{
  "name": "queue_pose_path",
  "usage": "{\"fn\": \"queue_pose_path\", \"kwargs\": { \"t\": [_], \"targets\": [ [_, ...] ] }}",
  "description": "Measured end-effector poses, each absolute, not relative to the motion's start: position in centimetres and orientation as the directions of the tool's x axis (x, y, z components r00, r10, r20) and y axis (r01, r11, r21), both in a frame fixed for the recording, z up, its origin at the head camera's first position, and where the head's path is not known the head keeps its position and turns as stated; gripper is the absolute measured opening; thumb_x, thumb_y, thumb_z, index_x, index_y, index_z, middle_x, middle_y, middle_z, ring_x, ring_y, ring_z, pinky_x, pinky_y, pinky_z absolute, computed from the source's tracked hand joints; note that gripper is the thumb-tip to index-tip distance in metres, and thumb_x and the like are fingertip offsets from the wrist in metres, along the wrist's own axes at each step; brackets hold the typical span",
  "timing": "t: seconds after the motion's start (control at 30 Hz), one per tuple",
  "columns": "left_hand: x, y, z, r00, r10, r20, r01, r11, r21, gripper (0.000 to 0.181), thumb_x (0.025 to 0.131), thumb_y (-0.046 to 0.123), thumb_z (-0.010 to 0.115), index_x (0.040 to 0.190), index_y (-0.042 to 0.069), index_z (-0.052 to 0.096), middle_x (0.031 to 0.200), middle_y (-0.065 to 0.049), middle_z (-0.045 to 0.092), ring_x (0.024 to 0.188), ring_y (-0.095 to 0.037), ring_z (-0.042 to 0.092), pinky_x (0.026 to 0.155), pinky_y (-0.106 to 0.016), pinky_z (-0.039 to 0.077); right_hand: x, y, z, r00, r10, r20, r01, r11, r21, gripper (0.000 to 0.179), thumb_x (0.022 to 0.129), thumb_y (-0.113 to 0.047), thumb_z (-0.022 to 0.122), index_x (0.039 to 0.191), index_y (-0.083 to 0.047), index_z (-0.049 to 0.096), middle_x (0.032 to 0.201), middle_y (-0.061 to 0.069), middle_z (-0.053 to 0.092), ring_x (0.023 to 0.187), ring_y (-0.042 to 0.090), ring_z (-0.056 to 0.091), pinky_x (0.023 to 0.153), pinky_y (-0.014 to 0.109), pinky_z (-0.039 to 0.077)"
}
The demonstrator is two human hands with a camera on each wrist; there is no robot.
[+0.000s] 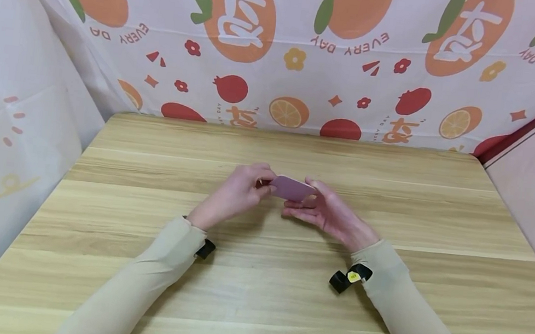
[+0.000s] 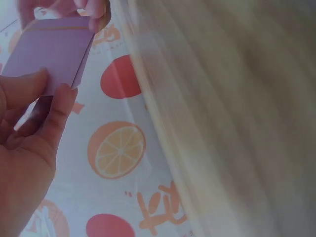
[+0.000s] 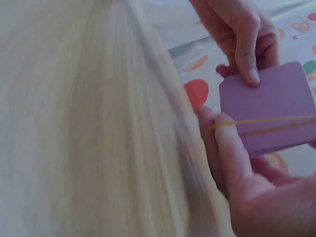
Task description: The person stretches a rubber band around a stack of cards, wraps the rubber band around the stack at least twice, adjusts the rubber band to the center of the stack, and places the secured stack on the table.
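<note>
A small stack of purple cards (image 1: 292,189) with rounded corners is held above the table between both hands. The left hand (image 1: 245,186) pinches one end, its thumb (image 3: 251,76) flat on the top face. At the opposite end the right hand (image 1: 334,213) grips the stack by its edges. A thin yellow rubber band (image 3: 276,120) crosses the cards near the right hand and runs over a right fingertip (image 3: 225,121). In the left wrist view, a narrow gap shows between layers along the side of the cards (image 2: 54,54).
The wood-grain table (image 1: 254,286) lies beneath both arms. Behind it hangs a white cloth (image 1: 258,78) printed with fruit, and another pale cloth (image 1: 20,78) hangs at the left. Each sleeved wrist wears a black camera mount (image 1: 341,280).
</note>
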State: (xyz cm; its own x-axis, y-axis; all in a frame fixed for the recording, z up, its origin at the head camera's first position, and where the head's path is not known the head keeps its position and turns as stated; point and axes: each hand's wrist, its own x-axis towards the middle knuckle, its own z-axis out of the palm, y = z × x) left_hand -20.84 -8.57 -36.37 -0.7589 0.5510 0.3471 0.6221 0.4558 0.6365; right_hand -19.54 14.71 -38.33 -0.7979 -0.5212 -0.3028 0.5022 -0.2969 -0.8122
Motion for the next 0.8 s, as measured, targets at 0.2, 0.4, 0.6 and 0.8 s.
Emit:
{"fn": "queue_pose_path", "kwargs": {
  "t": [0.2, 0.4, 0.6, 0.8],
  "targets": [
    [-20.82, -8.54, -36.24, -0.802, 0.48, 0.355, 0.577, 0.472, 0.667, 0.009, 0.086, -0.005, 0.07, 0.085, 0.004, 0.071, 0.079, -0.002, 0.059, 0.07, -0.015, 0.051, 0.059, -0.028, 0.044, -19.33, 14.08, -38.43, -0.847, -0.454, -0.278, 0.437, -0.296, -0.849, 0.042, 0.105, -0.036, 0.04, 0.131, -0.003, 0.041, 0.131, 0.033, 0.049, 0.122, 0.04, 0.053, 0.106, 0.041, 0.041],
    [-20.98, -8.6, -35.98, -0.823, 0.449, 0.349, 0.553, 0.486, 0.677, 0.008, 0.086, -0.004, 0.07, 0.085, 0.004, 0.07, 0.079, -0.002, 0.06, 0.07, -0.016, 0.051, 0.06, -0.03, 0.044, -19.16, 14.04, -38.5, -0.839, -0.465, -0.284, 0.431, -0.247, -0.868, 0.054, 0.105, -0.041, 0.034, 0.142, -0.003, 0.039, 0.132, 0.027, 0.054, 0.116, 0.031, 0.06, 0.09, 0.034, 0.044],
    [-21.17, -8.68, -35.89, -0.862, 0.419, 0.285, 0.48, 0.495, 0.724, 0.006, 0.088, 0.0, 0.07, 0.089, 0.005, 0.071, 0.082, -0.002, 0.063, 0.072, -0.016, 0.054, 0.061, -0.03, 0.046, -19.17, 14.02, -38.22, -0.815, -0.486, -0.316, 0.494, -0.298, -0.817, 0.057, 0.105, -0.041, 0.032, 0.146, -0.003, 0.034, 0.13, 0.027, 0.051, 0.104, 0.025, 0.062, 0.083, 0.031, 0.043],
    [-21.59, -8.87, -35.73, -0.944, 0.303, 0.128, 0.253, 0.418, 0.872, 0.006, 0.09, 0.001, 0.068, 0.094, -0.002, 0.07, 0.079, -0.009, 0.065, 0.068, -0.017, 0.057, 0.06, -0.028, 0.049, -19.45, 13.77, -38.33, -0.826, -0.482, -0.292, 0.507, -0.408, -0.759, 0.045, 0.105, -0.037, 0.035, 0.137, -0.005, 0.036, 0.115, 0.017, 0.054, 0.097, 0.02, 0.058, 0.086, 0.03, 0.04]
  ]
}}
